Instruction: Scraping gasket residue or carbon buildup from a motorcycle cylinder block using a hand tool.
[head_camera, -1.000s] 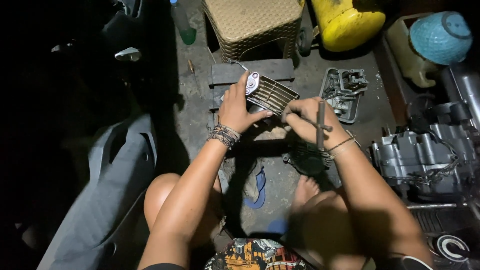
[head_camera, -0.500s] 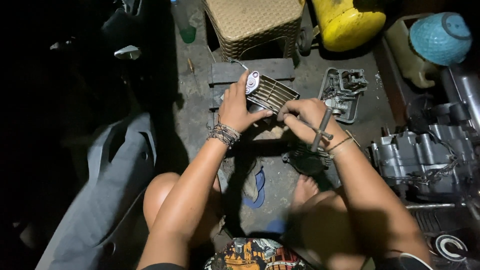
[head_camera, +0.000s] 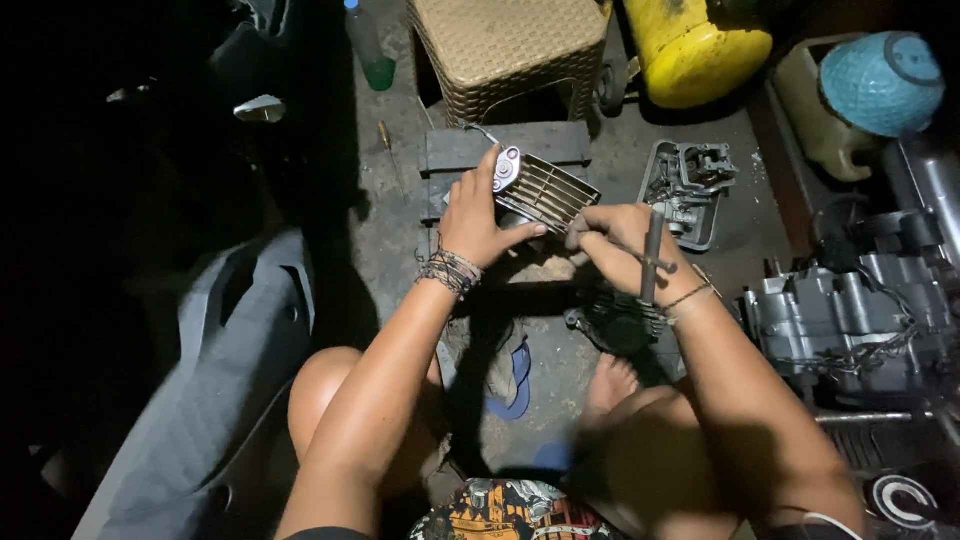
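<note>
Two hands work: your left hand grips the finned part on the plank; right hand fingers clamp the tool. Next needs steady turning, I judge.

Bare arms; beaded bracelets stacked on left wrist, thin bangle on right; patterned shorts.

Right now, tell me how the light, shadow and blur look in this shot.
Head view: light falls on the middle, where the left hand steadies the finned engine part; the whole left side sinks into black shadow; the right hand and its T-shaped tool are slightly motion-blurred; the yellow container is bright, not glaring.
</note>
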